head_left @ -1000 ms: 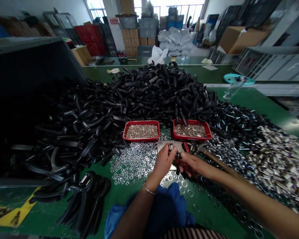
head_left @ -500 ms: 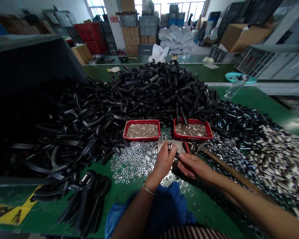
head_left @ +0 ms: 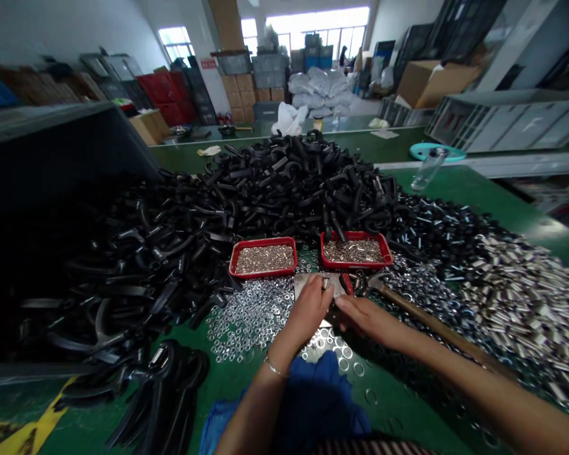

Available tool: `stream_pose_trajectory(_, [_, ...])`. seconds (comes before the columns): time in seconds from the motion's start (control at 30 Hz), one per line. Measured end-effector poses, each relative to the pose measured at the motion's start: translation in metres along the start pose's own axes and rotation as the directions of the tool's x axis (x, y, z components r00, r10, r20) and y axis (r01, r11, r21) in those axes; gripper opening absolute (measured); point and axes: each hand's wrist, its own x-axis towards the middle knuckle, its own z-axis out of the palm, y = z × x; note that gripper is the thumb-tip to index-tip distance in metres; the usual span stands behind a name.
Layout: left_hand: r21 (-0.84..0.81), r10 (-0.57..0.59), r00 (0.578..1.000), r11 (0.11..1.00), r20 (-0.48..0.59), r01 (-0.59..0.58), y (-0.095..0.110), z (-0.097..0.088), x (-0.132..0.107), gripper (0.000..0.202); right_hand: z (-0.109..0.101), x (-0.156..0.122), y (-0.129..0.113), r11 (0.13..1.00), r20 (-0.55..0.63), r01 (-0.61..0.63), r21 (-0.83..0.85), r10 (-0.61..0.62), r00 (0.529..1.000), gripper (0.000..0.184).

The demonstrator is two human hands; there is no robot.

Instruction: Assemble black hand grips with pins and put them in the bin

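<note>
My left hand (head_left: 309, 308) is closed on a small dark part with a silver ribbed end (head_left: 326, 284), which sticks up between thumb and fingers. From the right, my right hand (head_left: 366, 318) grips the same part low down; its curled fingers are mostly hidden. Most of the part is covered by the hands. Both hands hover over a flat metal plate (head_left: 303, 280). Just beyond the right fingers lie a red-handled tool (head_left: 346, 283) and a hammer (head_left: 427, 323) with a wooden handle. Loose metal rings (head_left: 344, 351) are scattered below the hands.
Two red trays (head_left: 232, 262) (head_left: 389, 253) of tiny metal pieces stand ahead. Behind them rises a heap of black curved handles (head_left: 284, 189). Small nuts (head_left: 246, 316) spread leftward, silver cylinders (head_left: 526, 309) rightward. Stacked black handles (head_left: 164, 392) lie near left; a blue cloth (head_left: 322, 404) lies in front.
The camera view has tilted up slightly, so the scene sits lower. My right hand has closed in on my left, its fingers curling more under the part.
</note>
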Motion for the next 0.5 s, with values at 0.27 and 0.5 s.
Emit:
stream_pose_trajectory(0.27, [0.533, -0.03, 0.981, 0.843, 0.192, -0.078, -0.004, 0.007, 0.031, 0.023, -0.019, -0.054, 0.043, 0.959, -0.082, 0.111, -0.262, -0.137, 0.987, 0.038])
stream_pose_trajectory(0.5, [0.67, 0.017, 0.963, 0.715, 0.269, -0.199, 0.028, 0.011, 0.123, 0.024, -0.051, -0.086, 0.075, 0.945, -0.231, 0.096, -0.313, -0.174, 0.957, 0.033])
